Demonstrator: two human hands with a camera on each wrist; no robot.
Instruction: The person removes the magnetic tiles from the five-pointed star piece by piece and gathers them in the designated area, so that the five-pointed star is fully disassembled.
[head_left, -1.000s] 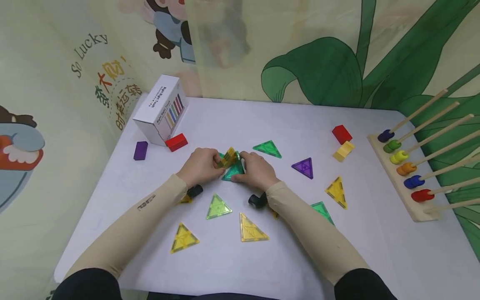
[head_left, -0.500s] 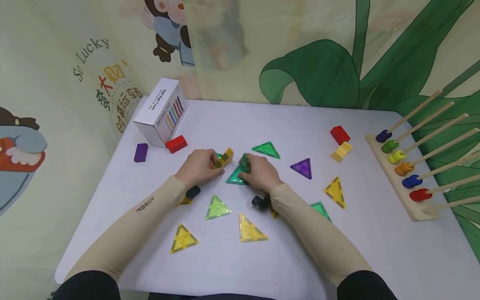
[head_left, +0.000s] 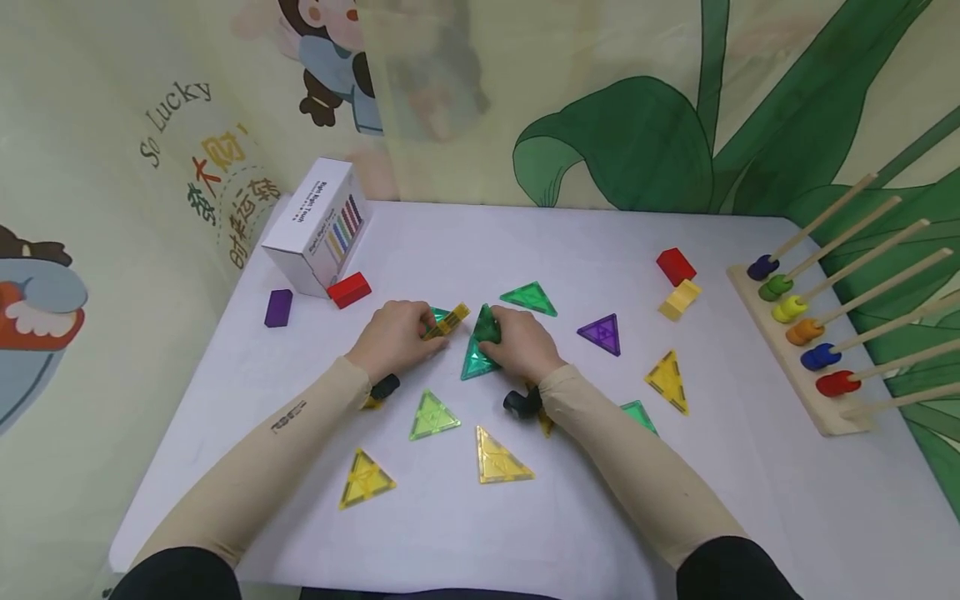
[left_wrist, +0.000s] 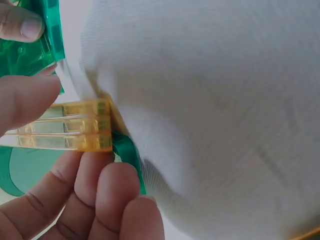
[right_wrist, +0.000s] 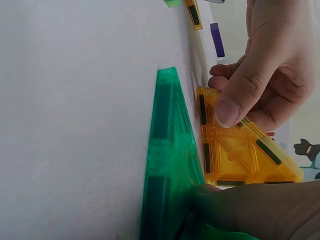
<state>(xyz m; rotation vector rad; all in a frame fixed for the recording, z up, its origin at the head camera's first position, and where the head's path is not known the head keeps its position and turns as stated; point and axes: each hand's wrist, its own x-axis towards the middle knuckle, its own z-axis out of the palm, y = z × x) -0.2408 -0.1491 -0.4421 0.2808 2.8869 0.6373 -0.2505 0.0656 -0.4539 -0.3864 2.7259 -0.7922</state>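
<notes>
My left hand (head_left: 401, 333) pinches a yellow triangle tile (head_left: 450, 320) by its edge, with a green tile (head_left: 437, 314) right behind it. In the left wrist view the yellow tile (left_wrist: 65, 132) sits between the thumb and fingers. My right hand (head_left: 521, 342) grips a teal-green triangle tile (head_left: 477, 354) that stands tilted on the white table (head_left: 525, 242). In the right wrist view this green tile (right_wrist: 167, 165) is edge-on beside the yellow tile (right_wrist: 240, 150), a small gap between them, and the left hand (right_wrist: 265, 75) is behind.
Loose triangle tiles lie around: green (head_left: 530, 298), purple (head_left: 601, 333), yellow (head_left: 667, 380), light green (head_left: 432, 414), yellow (head_left: 501, 457). A white box (head_left: 315, 225), red block (head_left: 350, 289) and purple block (head_left: 278, 307) sit at the left. A peg rack (head_left: 806, 350) with coloured rings stands at the right.
The green tile and the yellow tile were held together; my right hand has drawn the green tile apart and toward me, and the yellow tile has dropped lower in my left hand.
</notes>
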